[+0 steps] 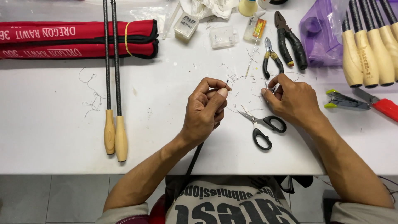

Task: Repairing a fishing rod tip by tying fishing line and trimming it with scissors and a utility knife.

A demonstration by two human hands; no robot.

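Your left hand (206,108) pinches the tip of a thin dark rod (194,159) between thumb and forefinger, while your right hand (291,101) curls shut around a small metal piece (273,88) I can't identify. Black-handled scissors (262,123) lie between them at five o'clock of the left hand; small pliers (271,62) sit at twelve o'clock of the right, and two wooden-handled rods (112,83) at nine o'clock.
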